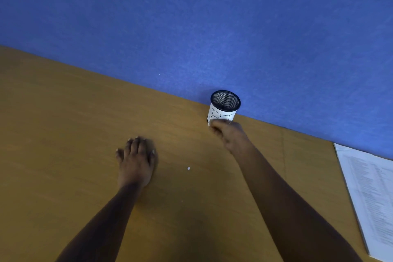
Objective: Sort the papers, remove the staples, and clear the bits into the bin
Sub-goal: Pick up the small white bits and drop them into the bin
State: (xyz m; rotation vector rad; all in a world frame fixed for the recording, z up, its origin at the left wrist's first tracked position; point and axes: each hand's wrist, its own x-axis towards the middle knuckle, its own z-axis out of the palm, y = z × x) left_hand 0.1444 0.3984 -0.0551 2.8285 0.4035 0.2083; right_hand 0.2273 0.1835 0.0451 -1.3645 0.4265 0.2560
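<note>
Black mesh bin point(225, 106) with a paper label stood at the table's point(63, 112) far edge against the blue wall; the right hand point(228, 134) hovered at its base, fingers bunched, contents unclear. The left hand point(136, 159) lay flat, fingers apart, near a white paper bit point(188, 168), probably feather-light and best pinched or swept.

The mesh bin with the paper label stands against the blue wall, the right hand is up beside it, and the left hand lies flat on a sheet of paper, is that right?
Not quite. In the head view the left hand lies flat on the bare wooden table, not on paper. The papers sit far to the right. The rest holds: the mesh bin stands against the blue wall, with the right hand beside it.
</note>
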